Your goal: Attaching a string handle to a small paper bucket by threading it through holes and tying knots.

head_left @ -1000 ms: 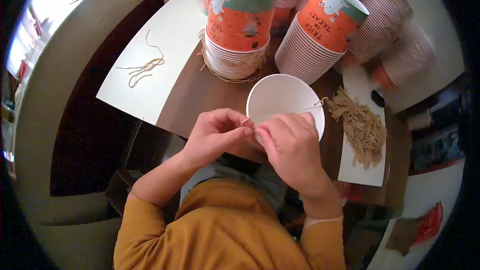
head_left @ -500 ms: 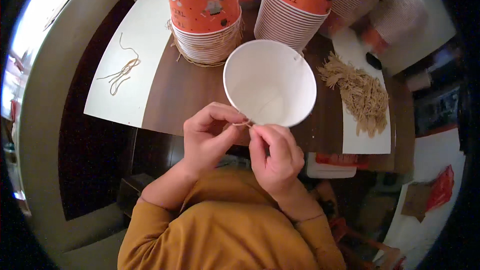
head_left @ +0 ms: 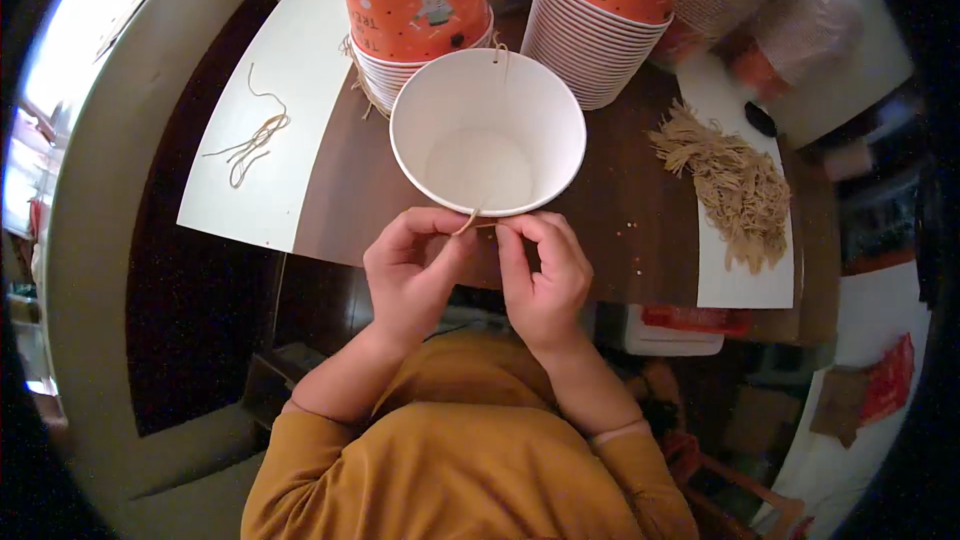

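Note:
A white-lined paper bucket stands at the near edge of the table with its mouth toward me. A tan piece of twine crosses its near rim. My left hand pinches the twine between thumb and index finger just below that rim. Close by on the right, my right hand has thumb and fingertip closed on the other part of the twine. At the far rim, another bit of twine loops over the edge beside a small hole.
Behind stand two stacks of orange-and-green printed buckets, the left one with twine round it. Wrapped stacks are farther right. A bundle of cut twine lies on the right white board, loose strands on the left board.
The bucket has shifted left and turned, bringing its holed far side to the back. My fingertips have moved slightly apart, still on the twine.

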Tool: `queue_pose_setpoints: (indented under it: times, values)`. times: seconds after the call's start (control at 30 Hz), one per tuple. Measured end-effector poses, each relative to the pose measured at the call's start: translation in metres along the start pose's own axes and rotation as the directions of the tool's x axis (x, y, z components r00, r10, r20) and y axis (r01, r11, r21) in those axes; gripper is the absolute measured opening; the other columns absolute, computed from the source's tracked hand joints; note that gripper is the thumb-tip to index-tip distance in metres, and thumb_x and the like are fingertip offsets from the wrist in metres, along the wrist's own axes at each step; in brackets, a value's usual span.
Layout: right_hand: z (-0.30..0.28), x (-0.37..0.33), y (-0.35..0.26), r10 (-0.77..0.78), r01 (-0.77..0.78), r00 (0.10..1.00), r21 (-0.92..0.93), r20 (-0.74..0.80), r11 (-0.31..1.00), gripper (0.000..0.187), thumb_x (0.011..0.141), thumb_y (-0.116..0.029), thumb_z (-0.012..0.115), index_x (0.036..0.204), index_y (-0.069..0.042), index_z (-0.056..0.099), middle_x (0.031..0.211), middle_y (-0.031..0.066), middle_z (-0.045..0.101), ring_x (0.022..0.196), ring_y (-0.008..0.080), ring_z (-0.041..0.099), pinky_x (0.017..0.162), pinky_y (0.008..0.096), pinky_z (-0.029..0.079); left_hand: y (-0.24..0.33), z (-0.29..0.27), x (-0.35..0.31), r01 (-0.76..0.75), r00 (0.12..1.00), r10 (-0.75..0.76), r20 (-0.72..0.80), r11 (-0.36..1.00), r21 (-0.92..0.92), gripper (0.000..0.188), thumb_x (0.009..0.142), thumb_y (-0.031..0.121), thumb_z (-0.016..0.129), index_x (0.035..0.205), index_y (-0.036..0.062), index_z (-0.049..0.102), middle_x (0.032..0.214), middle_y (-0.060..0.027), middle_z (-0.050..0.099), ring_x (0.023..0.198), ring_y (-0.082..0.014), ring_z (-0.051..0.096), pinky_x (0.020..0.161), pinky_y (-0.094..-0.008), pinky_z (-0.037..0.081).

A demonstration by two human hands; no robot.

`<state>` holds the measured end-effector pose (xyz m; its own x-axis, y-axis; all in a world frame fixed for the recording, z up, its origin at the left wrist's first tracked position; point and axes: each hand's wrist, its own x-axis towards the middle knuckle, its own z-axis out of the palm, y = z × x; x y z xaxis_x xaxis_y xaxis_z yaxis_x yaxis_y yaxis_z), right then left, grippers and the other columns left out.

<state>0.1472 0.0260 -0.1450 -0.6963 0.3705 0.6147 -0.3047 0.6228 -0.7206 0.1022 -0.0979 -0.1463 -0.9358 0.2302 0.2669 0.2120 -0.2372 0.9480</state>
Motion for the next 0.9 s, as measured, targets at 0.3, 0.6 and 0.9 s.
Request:
queue_pose_setpoints:
  times: [0.3,0.6,0.9]
  values:
    - [0.023,-0.003,0.015,-0.259,0.255,0.966,-0.191,0.005,0.948,0.018,0.076,-0.005,0.066,0.093,-0.005,0.062,0.082,0.0099,0.059,0.069,0.0283,0.059,0.061,0.0371,0.049,-0.003,-0.008,0.007,0.414,0.883,-0.468,0.019,0.760,-0.501,0.008,0.083,0.001,0.062,0.089,0.0054,0.058,0.081,-0.0044,0.062,0.071,-0.0132,0.058,0.067,-0.0226,0.048]
    - [0.027,0.016,-0.010,0.129,-0.226,0.950,0.339,0.284,0.913,0.015,0.084,-0.003,0.057,0.097,0.000,0.064,0.086,0.0162,0.064,0.075,0.0277,0.064,0.066,0.0324,0.052,0.011,-0.018,0.010,0.470,0.840,-0.525,0.136,0.580,-0.665,0.007,0.088,0.010,0.058,0.095,0.0070,0.059,0.083,-0.0031,0.062,0.076,-0.0140,0.059,0.069,-0.0338,0.052]
    - [0.049,0.006,-0.025,0.531,-0.698,0.687,0.653,0.496,0.293,0.016,0.089,-0.011,0.059,0.098,0.000,0.068,0.088,0.0032,0.067,0.077,0.0089,0.060,0.066,0.0234,0.049,0.012,-0.031,0.010,0.402,0.862,-0.507,-0.010,0.695,-0.596,0.006,0.086,0.005,0.062,0.091,0.0041,0.059,0.086,-0.0062,0.065,0.075,-0.0141,0.062,0.069,-0.0292,0.052]
